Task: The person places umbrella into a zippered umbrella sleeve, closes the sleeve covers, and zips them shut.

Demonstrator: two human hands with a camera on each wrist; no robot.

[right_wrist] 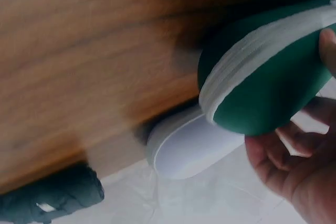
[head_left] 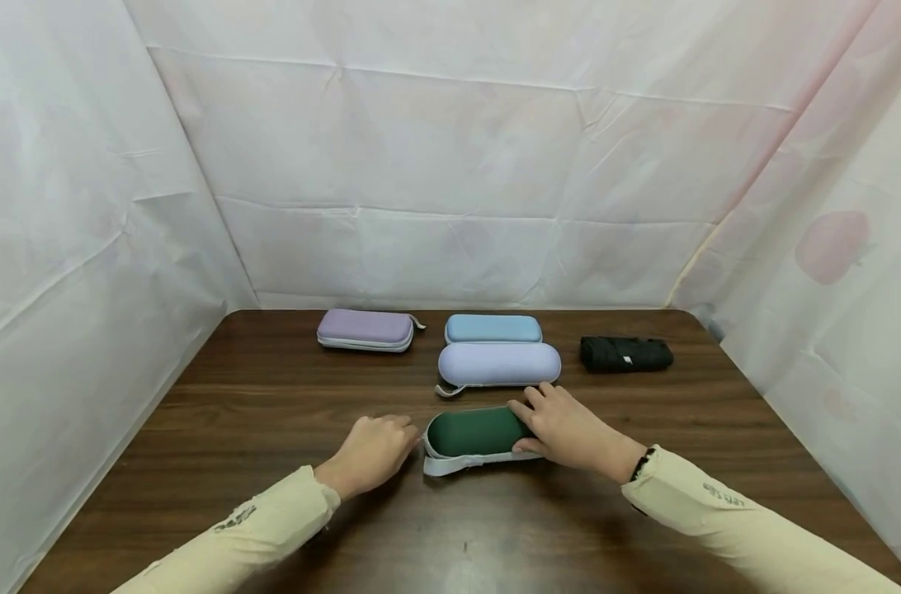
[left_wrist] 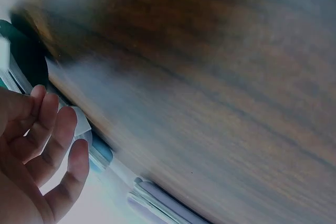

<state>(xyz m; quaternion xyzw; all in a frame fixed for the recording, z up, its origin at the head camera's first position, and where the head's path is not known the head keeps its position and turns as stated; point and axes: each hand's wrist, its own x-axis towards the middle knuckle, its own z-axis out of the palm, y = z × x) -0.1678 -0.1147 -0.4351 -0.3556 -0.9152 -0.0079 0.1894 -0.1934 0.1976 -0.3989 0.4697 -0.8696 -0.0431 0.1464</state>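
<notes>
One dark-green, round-ended case of smooth material [head_left: 474,432], with a pale grey zip band along its edge; lying on the dark-brown wood-grain table [head_left: 272,388], between the two hands. Attached: a pale grey fabric strap [head_left: 450,465], at the near left of the case. Right hand [head_left: 565,425]: gripping the case's right end, fingers over the far side, thumb on the near side. Left hand [head_left: 376,450]: at the case's left end, fingers bent, thumb and forefinger tips close together; whether they pinch anything cannot be told. Both sleeves cream, the right wrist with a dark band [head_left: 642,464]. Beyond the case: one lavender, round-ended case [head_left: 499,364] with grey loop; directly behind it, one light-blue oblong case [head_left: 492,328]. Farther left: one mauve rectangular zip case [head_left: 365,327] with rounded corners and a loop at its right. Farther right: one black, roughly cylindrical fabric bundle [head_left: 621,355], bearing a small white tag. Surround: whitish, creased sheeting [head_left: 450,148].
</notes>
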